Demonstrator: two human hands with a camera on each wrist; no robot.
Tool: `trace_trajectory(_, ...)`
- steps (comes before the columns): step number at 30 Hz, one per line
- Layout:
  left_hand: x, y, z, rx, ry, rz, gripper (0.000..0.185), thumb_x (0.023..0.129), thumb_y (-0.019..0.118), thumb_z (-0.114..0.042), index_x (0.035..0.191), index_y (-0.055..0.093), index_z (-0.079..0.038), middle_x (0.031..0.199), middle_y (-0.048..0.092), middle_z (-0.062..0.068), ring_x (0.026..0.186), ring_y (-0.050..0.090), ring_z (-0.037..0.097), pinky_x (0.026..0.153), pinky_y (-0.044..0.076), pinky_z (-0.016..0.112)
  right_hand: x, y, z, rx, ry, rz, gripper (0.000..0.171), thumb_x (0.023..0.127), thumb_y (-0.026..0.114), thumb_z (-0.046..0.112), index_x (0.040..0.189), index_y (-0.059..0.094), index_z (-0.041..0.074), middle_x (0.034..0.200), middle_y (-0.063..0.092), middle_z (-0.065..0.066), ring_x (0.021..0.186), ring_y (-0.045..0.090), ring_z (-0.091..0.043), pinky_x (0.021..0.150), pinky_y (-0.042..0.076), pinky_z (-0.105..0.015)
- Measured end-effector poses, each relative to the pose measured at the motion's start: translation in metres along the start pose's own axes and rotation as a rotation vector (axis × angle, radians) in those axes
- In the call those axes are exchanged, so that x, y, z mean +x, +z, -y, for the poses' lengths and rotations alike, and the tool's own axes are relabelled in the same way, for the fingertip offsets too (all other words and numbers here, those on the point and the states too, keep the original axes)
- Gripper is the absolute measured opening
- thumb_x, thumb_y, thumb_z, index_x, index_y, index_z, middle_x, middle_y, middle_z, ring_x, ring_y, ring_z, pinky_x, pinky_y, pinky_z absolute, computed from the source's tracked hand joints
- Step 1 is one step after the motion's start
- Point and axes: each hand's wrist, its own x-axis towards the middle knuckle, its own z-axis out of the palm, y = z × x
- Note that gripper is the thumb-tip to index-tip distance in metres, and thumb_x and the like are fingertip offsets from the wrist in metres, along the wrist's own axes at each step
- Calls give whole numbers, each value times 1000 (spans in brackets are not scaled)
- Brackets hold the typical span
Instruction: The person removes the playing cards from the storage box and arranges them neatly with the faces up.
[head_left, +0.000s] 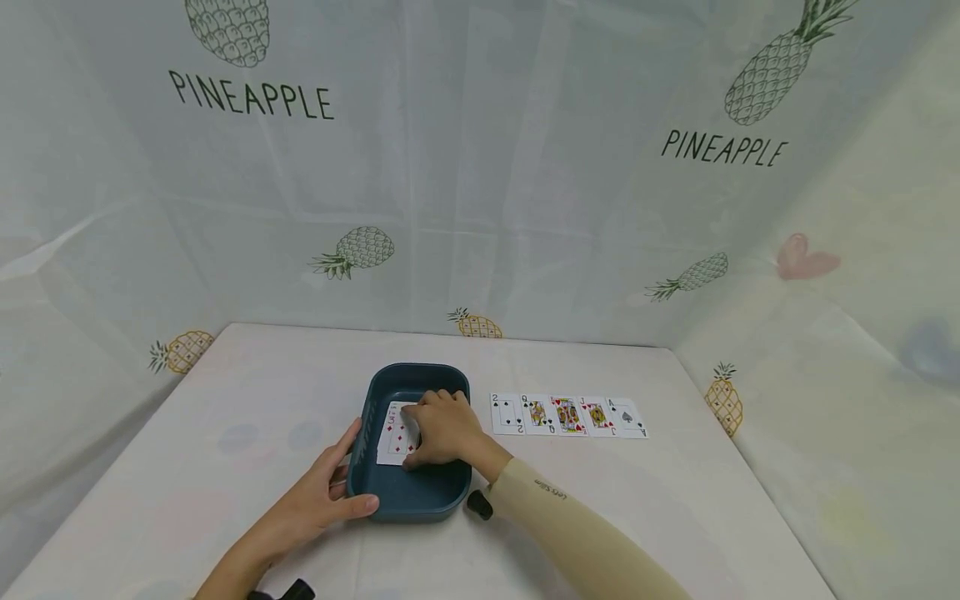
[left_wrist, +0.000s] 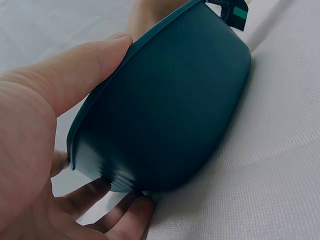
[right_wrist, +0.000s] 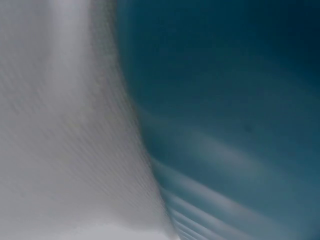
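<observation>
A dark blue-green tray with rounded corners lies on the table, a small group of playing cards inside it. Red diamonds show on the top card. My left hand grips the tray's left side, its thumb over the rim and its fingers around the outer wall, as the left wrist view also shows. My right hand reaches into the tray and holds the cards, thumb at their lower edge and index finger near the upper edge. It hides their right part. Only the tray's outer wall shows beside the cloth in the right wrist view.
Right of the tray, a row of face-up playing cards lies on the white tablecloth, running from a two to an ace. Pineapple-printed curtains stand behind the table and along its sides.
</observation>
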Motion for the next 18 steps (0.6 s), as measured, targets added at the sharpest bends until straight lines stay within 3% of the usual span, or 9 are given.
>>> trace_trajectory(8,0,0,3,1,12,2,109,94,83,-27,172,7,-36,171,11,24,148,44,44,104,57,35,3,-3,0,58,16,61,76,78,91,58,144,68,29,137,62,-3,117,55,-21,86,42,-35)
trace_trajectory(18,-1,-1,2,15,10,-1,109,94,83,-29,172,7,-36,170,12,24,148,44,44,103,57,35,6,-3,0,108,37,76,77,75,94,55,143,68,30,131,63,-2,114,54,-19,91,44,-37)
